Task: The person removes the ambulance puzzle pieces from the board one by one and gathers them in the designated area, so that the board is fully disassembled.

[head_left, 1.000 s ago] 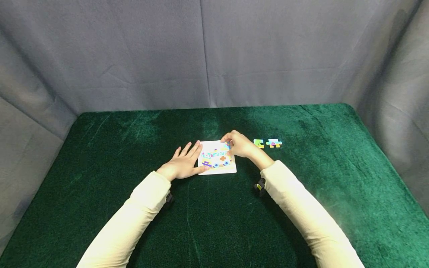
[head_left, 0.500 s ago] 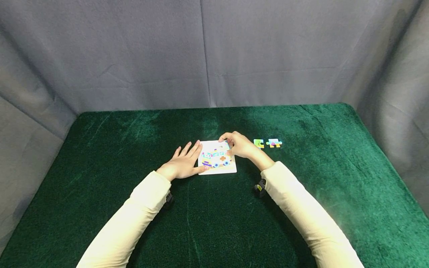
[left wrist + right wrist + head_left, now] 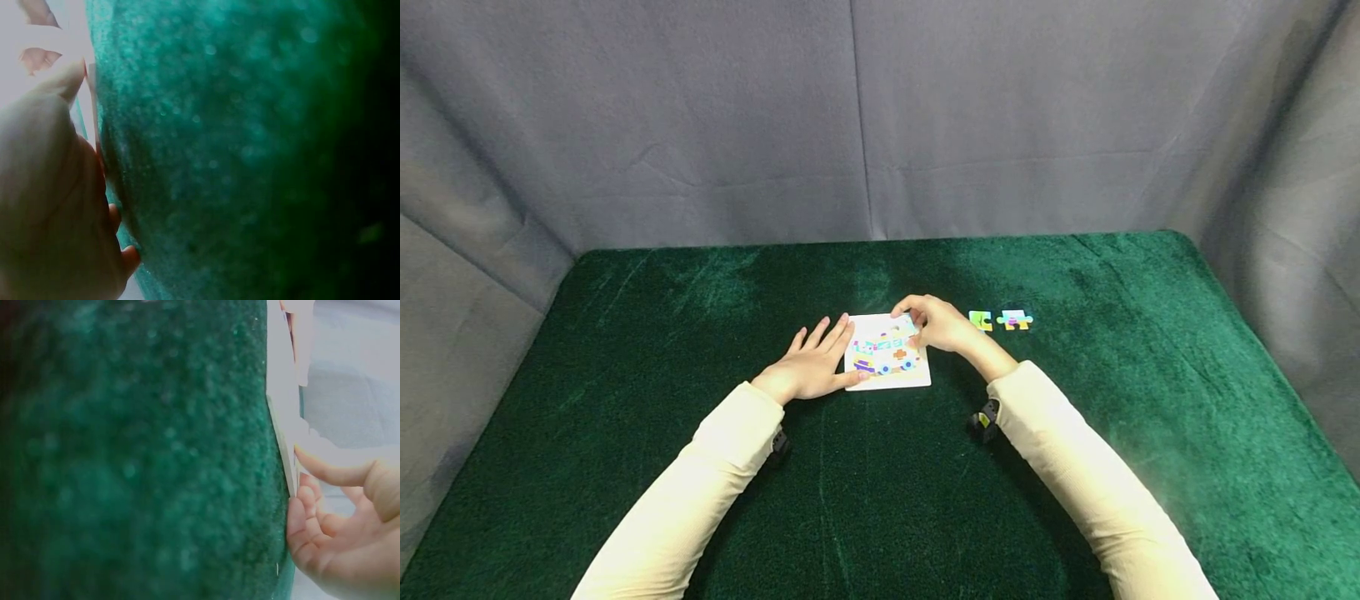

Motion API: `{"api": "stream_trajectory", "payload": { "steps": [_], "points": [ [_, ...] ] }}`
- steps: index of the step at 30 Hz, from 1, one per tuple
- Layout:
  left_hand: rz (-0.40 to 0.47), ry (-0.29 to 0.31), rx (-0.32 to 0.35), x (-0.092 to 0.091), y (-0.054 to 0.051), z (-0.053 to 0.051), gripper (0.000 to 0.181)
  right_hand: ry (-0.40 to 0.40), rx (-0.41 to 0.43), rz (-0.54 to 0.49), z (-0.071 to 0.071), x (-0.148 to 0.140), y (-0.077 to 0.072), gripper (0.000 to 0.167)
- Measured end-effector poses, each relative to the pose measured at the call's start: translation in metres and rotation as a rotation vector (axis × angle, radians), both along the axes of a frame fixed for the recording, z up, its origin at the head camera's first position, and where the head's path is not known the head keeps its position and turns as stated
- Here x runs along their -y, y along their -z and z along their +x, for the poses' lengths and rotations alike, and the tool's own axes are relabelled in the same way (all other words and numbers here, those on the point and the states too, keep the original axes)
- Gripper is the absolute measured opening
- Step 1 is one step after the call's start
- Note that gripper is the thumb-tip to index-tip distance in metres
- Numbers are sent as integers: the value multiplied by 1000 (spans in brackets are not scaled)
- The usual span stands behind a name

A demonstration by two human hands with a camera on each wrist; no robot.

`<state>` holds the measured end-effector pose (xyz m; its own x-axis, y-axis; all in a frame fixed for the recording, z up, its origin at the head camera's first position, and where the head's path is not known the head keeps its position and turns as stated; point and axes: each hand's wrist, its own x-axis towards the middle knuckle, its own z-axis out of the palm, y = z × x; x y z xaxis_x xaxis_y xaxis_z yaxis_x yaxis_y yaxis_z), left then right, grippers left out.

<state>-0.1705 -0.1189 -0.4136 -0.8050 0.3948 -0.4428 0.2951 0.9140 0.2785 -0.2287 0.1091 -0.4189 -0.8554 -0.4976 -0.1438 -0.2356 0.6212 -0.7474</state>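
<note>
A white puzzle board (image 3: 912, 383) with a colourful vehicle picture lies in the middle of the table. My left hand (image 3: 808, 371) rests flat on its left side, fingers spread and thumb on the lower left edge. In the left wrist view the left hand (image 3: 50, 187) lies along the board's edge. At the upper right of the board my right hand (image 3: 946, 327) pinches a puzzle piece (image 3: 906, 330), partly covered by the fingers. The right wrist view shows the right hand (image 3: 350, 531) with thumb and curled fingers at the board (image 3: 281, 419); the piece is not clear there.
Two loose pieces lie on the green cloth right of the board: a green one (image 3: 978, 320) close behind the right wrist, and a multicoloured one (image 3: 1015, 320) beyond it. A grey curtain (image 3: 880, 125) hangs behind the table's back edge.
The right fingers have shifted slightly left over the board's upper right, and the pinched piece has moved and turned a little with them. My left hand keeps its place on the board.
</note>
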Motion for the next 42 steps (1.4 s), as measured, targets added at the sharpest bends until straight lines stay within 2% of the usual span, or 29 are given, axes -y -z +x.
{"api": "stream_trajectory", "payload": {
  "steps": [8, 18, 23, 28, 35, 42],
  "points": [
    [-13, 6, 5, 0, 2, -1, 84, 68, 79, -72, 4, 1, -5, 40],
    [8, 3, -1, 0, 1, 0, 84, 107, 86, -72, 6, 0, -7, 34],
    [18, 5, -8, 1, 2, 0, 84, 137, 97, -110, 6, -2, -8, 30],
    [22, 1, -5, 2, 6, -2, 86, 147, 112, -97, 9, -7, -9, 21],
    [14, 3, -4, 1, 5, -1, 86, 172, 188, -178, 17, -21, -19, 22],
    [13, 10, -7, 1, 2, 0, 84, 204, 178, -222, 18, -48, -30, 29]
  ]
}}
